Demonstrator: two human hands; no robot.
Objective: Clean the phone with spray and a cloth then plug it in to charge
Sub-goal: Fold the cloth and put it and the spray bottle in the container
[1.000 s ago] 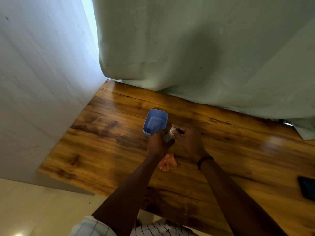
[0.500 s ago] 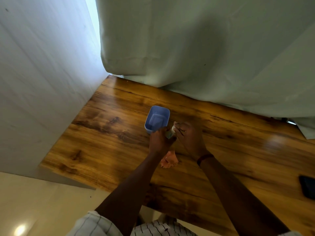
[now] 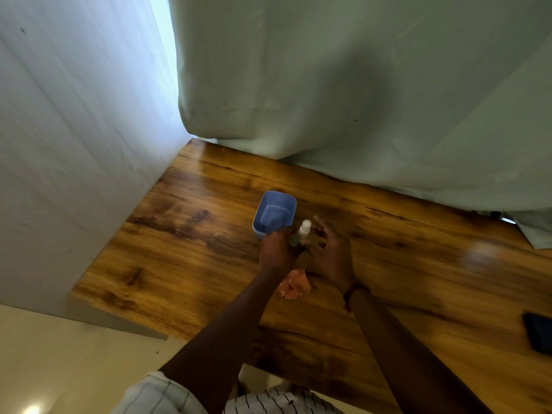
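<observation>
Phone (image 3: 539, 333), dark and flat, lies at the right edge of the worktop (image 3: 179, 249), cut off by the frame and well apart from both hands. Near the middle of the worktop the left grip (image 3: 276, 252) is curled round the lower body of a white spray bottle (image 3: 304, 231), which stands roughly upright with its cap clear above the fingers. The right grip (image 3: 328, 252) is spread wide and holds nothing; it is just beside the bottle on the right, blurred, and I cannot tell if it touches. A blue tub (image 3: 274, 213) stands just behind the left grip, towards the back edge, its bare stepped floor showing. An orange cloth (image 3: 294, 283) lies crumpled on the worktop between the wrists. A pale curtain (image 3: 358, 85) hangs over the back edge.
</observation>
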